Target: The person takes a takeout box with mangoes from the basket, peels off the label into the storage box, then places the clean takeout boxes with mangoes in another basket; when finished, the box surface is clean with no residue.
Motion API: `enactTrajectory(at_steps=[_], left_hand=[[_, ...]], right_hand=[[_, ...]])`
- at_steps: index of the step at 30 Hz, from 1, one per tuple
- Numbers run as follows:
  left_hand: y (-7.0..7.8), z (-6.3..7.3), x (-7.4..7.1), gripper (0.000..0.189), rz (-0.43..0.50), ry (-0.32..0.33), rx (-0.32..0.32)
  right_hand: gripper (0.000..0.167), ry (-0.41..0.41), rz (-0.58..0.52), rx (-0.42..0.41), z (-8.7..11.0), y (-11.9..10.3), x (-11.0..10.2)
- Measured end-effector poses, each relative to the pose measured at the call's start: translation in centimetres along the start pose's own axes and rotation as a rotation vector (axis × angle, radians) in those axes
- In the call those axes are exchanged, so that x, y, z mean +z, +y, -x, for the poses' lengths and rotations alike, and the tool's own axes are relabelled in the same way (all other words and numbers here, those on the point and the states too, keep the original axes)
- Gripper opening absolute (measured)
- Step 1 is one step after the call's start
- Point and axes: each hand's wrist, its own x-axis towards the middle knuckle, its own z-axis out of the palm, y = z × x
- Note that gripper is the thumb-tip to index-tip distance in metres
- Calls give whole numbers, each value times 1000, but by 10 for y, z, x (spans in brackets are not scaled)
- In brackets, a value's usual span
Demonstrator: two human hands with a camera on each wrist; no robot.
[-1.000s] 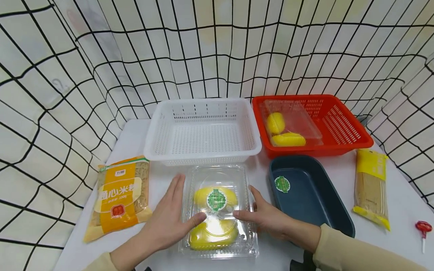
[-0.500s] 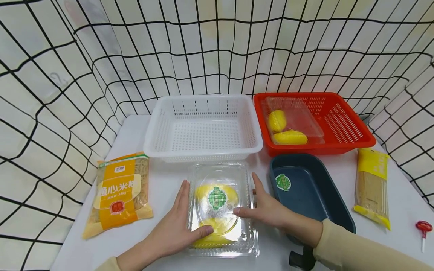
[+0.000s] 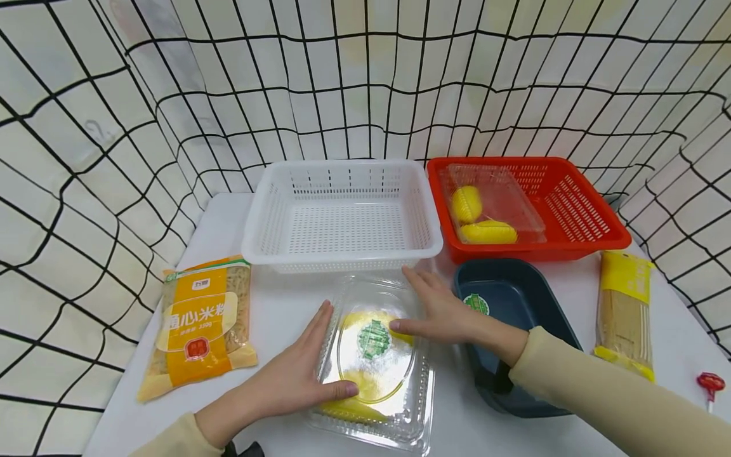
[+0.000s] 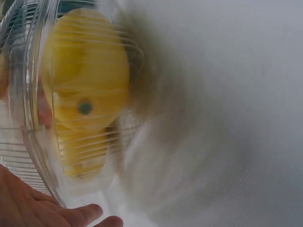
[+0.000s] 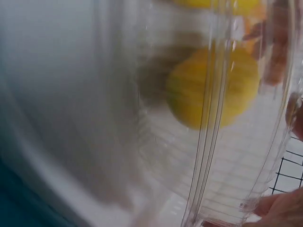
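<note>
A clear plastic clamshell box (image 3: 394, 393) with yellow fruit-like shapes inside lies between my two hands, set at a slant. Its lid carries a green and white round sticker (image 3: 374, 339). My left hand (image 3: 291, 377) lies along the box's left side, fingers straight and thumb over the lid. At the upper right corner my right hand (image 3: 448, 311) touches it, index finger stretched out and thumb on the lid. The left wrist view shows a yellow shape (image 4: 87, 66) through the ribbed wall. Another yellow shape (image 5: 213, 90) appears blurred in the right wrist view.
Behind stand a white basket (image 3: 342, 259) and a red basket (image 3: 582, 238) holding another clear box (image 3: 528, 219) of yellow shapes. My right forearm crosses a dark blue dish (image 3: 514, 279). Food packets (image 3: 200, 330) (image 3: 625, 311) and a red lollipop (image 3: 711, 382) lie at the sides. Black netting surrounds the table.
The box has turned clockwise, its far end shifting right and its near end left. My right hand has moved farther away along the box's side, to its upper corner.
</note>
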Motion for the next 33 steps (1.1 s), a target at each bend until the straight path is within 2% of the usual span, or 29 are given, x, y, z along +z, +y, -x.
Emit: enactTrajectory(at_steps=[4, 9, 16, 20, 23, 25, 28, 30, 31, 33], left_hand=[[-3, -6, -8, 127, -4, -55, 21], [-8, -14, -21, 127, 10, -142, 29], [-14, -24, -33, 125, 2, -241, 76], [-10, -23, -34, 121, 54, -240, 60], [-2, -11, -31, 115, 50, -139, 38], [6, 1, -23, 108, -14, -4, 48], [17, 19, -3, 99, -240, 231, 109], [24, 28, 14, 101, -412, 357, 131], [26, 31, 22, 104, -485, 404, 138], [31, 35, 36, 116, -598, 444, 113]], right_hand=[[104, -49, 55, -32, -6, 0, -1], [104, -128, 72, -5, -8, 0, -4], [100, -235, 9, -48, -15, 5, -10], [98, -288, -43, -24, -19, 10, -10], [99, -308, -73, -7, -21, 12, -8], [99, -312, -89, -3, -21, 11, -8], [98, -305, -93, 4, -20, 10, -8], [98, -293, -95, 18, -18, 9, -8], [98, -285, -95, 21, -18, 9, -7], [97, -266, -104, 35, -16, 9, -6]])
